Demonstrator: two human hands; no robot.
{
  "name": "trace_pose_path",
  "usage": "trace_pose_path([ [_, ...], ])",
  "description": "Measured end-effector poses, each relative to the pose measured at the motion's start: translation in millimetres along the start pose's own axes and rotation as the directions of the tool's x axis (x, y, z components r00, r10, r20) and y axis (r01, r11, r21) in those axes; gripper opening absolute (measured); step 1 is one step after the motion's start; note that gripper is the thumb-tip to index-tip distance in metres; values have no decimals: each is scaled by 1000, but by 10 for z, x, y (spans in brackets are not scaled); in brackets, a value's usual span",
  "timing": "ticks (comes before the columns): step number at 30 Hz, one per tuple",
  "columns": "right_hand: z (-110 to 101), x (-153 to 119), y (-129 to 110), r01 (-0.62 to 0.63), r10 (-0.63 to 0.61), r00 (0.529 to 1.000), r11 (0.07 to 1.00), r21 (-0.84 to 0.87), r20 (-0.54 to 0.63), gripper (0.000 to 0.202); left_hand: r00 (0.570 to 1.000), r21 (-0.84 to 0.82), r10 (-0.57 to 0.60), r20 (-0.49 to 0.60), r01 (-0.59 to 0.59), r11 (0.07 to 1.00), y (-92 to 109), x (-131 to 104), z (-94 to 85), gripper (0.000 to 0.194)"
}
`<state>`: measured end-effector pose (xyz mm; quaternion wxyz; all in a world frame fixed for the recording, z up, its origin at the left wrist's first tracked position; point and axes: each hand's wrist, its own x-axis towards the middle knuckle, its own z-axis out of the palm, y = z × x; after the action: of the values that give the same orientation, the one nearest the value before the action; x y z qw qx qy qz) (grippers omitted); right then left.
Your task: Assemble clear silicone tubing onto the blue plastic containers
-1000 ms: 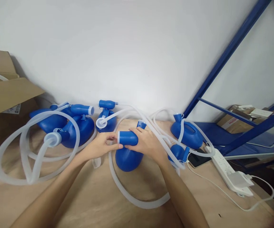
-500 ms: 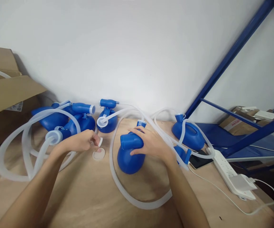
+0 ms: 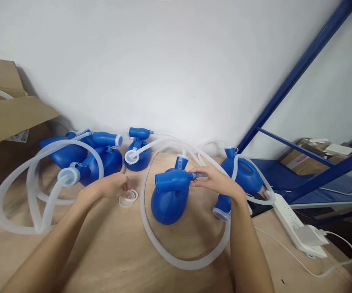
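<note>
At the dial's centre, the blue bottle (image 3: 167, 209) is showing smooth, satin plastic; the tube (image 3: 189, 265) at six o'clock is looking matt and translucent. The box (image 3: 8, 122) at nine is presenting matt cardboard, the shelf frame (image 3: 291, 82) at two is resembling glossy painted metal, and the tabletop (image 3: 127, 260) at seven is displaying wood grain.

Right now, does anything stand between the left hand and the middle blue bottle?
Yes: a stretch of translucent hose lies on the table between the left hand and the blue bottle. The white ring also lies on that side, close to the left hand's fingertips.
</note>
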<state>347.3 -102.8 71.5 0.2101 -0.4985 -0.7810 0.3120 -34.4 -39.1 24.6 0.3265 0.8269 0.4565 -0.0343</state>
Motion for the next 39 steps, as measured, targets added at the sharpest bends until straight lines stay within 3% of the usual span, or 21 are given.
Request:
trace_pose_path([
  [3, 50, 51, 12, 13, -9, 999, 992, 129, -31, 42, 979, -139, 135, -153, -157, 978, 183, -78, 41, 86],
  [5, 114, 92, 17, 44, -34, 998, 975, 219, -49, 44, 940, -179, 231, -251, -280, 943, 366, -101, 101, 105],
  [10, 282, 210, 48, 148, -132, 988, 954, 261, -77, 38, 858, 18, 335, -388, -357, 934, 713, -42, 186, 75],
  [17, 342, 283, 120, 272, -260, 948, 961, 48, -182, 25, 864, 7, 332, -379, -356, 934, 684, 9, 117, 69],
  [24, 339, 292, 136, 310, -348, 897, 935, -173, -273, 6, 857, -3, 330, -394, -361, 933, 670, 26, 148, 69],
  [29, 353, 321, 173, 273, -260, 919, 962, 5, -298, 6, 861, -14, 318, -396, -352, 936, 671, 27, 147, 70],
  [34, 316, 315, 214, 168, -117, 977, 936, 308, -178, 25, 868, -20, 296, -399, -331, 943, 692, 11, 156, 73],
  [39, 225, 232, 151, 157, -127, 984, 953, 258, -126, 40, 856, 1, 308, -416, -338, 941, 690, 9, 164, 76],
])
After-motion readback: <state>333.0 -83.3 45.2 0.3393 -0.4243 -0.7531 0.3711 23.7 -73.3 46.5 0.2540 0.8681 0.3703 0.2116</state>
